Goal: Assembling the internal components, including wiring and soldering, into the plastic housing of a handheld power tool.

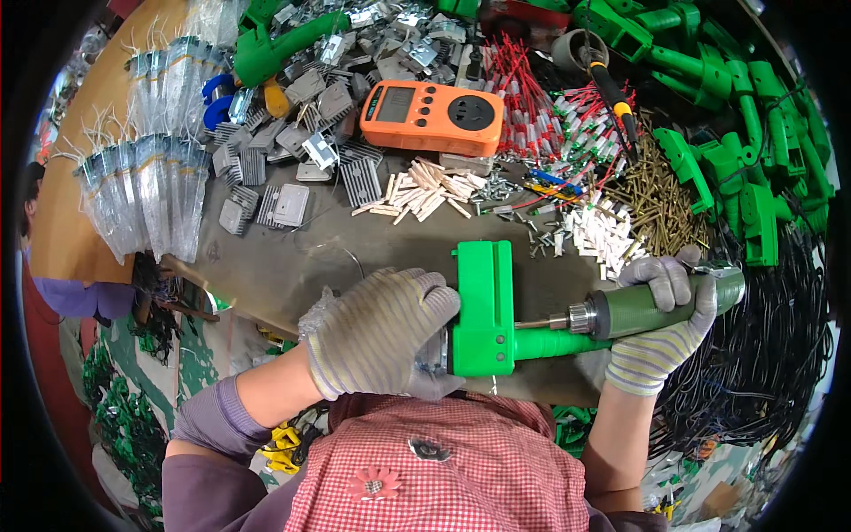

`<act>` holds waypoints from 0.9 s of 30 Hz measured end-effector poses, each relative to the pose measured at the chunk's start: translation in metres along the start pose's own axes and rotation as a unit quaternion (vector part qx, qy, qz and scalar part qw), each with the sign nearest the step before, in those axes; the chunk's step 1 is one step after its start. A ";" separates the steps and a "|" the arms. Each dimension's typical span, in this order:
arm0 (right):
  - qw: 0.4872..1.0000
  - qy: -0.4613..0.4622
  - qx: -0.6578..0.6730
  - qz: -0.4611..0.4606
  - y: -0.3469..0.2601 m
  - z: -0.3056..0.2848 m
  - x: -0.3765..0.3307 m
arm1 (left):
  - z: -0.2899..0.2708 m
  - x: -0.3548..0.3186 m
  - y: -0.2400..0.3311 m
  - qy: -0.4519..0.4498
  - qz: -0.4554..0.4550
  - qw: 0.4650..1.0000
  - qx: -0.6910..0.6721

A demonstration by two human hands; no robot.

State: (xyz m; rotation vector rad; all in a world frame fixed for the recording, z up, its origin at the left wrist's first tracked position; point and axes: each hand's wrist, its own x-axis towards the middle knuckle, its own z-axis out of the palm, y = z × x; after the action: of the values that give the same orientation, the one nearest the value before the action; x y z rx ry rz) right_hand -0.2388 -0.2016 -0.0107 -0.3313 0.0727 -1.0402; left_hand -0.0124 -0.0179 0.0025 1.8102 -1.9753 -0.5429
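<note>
My gloved left hand (pixel 381 332) is closed on the left side of a green plastic tool housing (pixel 486 301), and part of what its fingers cover is hidden. The housing's narrow handle points right, along the table's front edge. In my gloved right hand (pixel 660 319) is a dark green power screwdriver (pixel 643 306), held sideways with its fingers wrapped round the body. The driver's metal bit (pixel 534 324) points left and meets the housing's right side above the handle. Two screw heads show low on the housing's face.
An orange meter (pixel 433 117) lies beyond the housing, among finned metal blocks (pixel 359 182). White ceramic pieces (pixel 421 191), brass screws (pixel 660 199) and red-wired parts (pixel 523 89) lie in piles. Green housings (pixel 709 80) and black cables (pixel 745 355) fill the right; plastic-wrapped parts (pixel 146 191) lie left.
</note>
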 end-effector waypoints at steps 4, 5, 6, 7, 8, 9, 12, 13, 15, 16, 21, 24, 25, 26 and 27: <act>0.996 -0.080 0.030 0.023 -0.024 -0.006 -0.013 | 0.005 -0.003 -0.003 0.035 0.018 0.999 -0.015; 0.999 -0.054 0.007 -0.008 -0.026 -0.004 -0.024 | 0.005 -0.003 -0.003 0.038 0.022 0.999 -0.014; 0.999 -0.027 -0.017 -0.038 -0.026 0.000 -0.033 | 0.005 -0.002 -0.002 0.042 0.027 0.999 -0.013; 0.999 -0.024 -0.018 -0.042 -0.023 0.000 -0.036 | 0.003 -0.002 -0.001 0.038 0.031 0.999 -0.014; 0.999 -0.024 -0.008 -0.042 -0.020 0.000 -0.039 | 0.000 -0.002 -0.001 0.017 0.008 1.000 -0.006; 0.999 -0.025 0.001 -0.041 -0.017 -0.001 -0.041 | -0.001 -0.002 0.000 -0.004 -0.015 1.000 0.002; 0.999 -0.024 -0.009 -0.043 -0.011 -0.001 -0.042 | 0.002 -0.003 -0.003 0.017 0.000 1.000 -0.006; 0.999 -0.001 -0.009 -0.049 -0.010 0.002 -0.042 | 0.001 -0.002 -0.003 0.018 0.000 1.000 -0.005; 0.999 -0.009 -0.007 -0.039 -0.013 -0.001 -0.041 | 0.000 -0.001 0.001 0.011 0.003 1.000 0.002; 0.999 -0.016 -0.003 -0.030 -0.013 -0.003 -0.040 | 0.000 -0.001 0.001 0.013 0.001 1.000 0.000; 0.999 -0.024 0.028 -0.013 -0.008 -0.003 -0.037 | -0.001 0.000 0.002 0.008 -0.015 1.000 -0.020; 0.998 -0.047 0.032 -0.005 -0.006 -0.001 -0.035 | -0.001 0.003 0.000 0.002 -0.005 1.000 -0.020; 0.998 -0.052 0.038 0.000 -0.005 -0.001 -0.036 | -0.002 0.003 -0.002 0.004 -0.008 1.000 -0.021; 0.998 -0.053 0.038 0.003 -0.004 -0.001 -0.036 | -0.001 0.003 -0.002 0.000 -0.006 1.000 -0.022; 0.998 -0.061 0.031 -0.002 -0.003 -0.001 -0.037 | -0.001 0.002 -0.002 -0.003 -0.004 1.000 -0.022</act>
State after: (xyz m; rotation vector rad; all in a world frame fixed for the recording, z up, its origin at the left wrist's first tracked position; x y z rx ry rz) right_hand -0.2605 -0.1719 -0.0142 -0.3373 -0.0699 -1.0211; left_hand -0.0107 -0.0205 0.0027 1.7924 -1.9453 -0.5916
